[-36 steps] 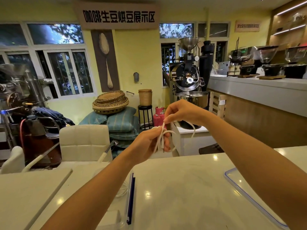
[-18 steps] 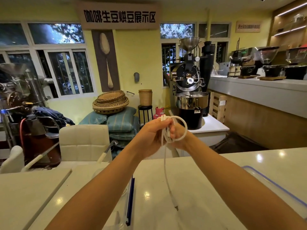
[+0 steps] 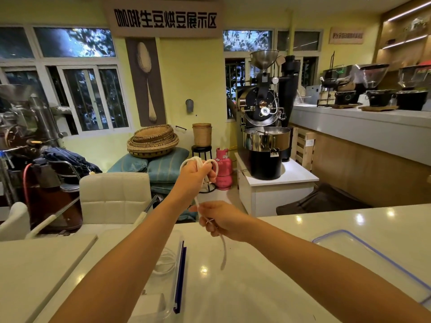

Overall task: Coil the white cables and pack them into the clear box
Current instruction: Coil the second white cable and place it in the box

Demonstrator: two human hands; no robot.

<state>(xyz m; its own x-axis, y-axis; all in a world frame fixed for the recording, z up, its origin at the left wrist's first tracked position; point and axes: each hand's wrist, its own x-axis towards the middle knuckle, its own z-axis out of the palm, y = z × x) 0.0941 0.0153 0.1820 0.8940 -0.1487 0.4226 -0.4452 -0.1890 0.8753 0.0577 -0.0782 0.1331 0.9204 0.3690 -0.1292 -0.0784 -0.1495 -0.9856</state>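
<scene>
My left hand (image 3: 196,177) is raised above the counter's far edge and grips a bundle of white cable loops (image 3: 198,162). One strand runs down from it to my right hand (image 3: 218,220), which pinches the cable lower down; the free end (image 3: 224,252) dangles below it over the white counter (image 3: 256,287). The clear box (image 3: 172,259) with a blue latch sits under my left forearm, and another coiled white cable (image 3: 166,262) lies inside it.
The box's clear lid with a blue rim (image 3: 370,255) lies on the counter at the right. A white chair (image 3: 115,197) stands behind the counter. Farther back stand a coffee roaster (image 3: 265,136) and a pink gas cylinder (image 3: 224,167).
My right hand has left the loops and dropped lower along the strand, toward the counter. My left hand keeps the coil and has lifted slightly. The view has tilted down a little.
</scene>
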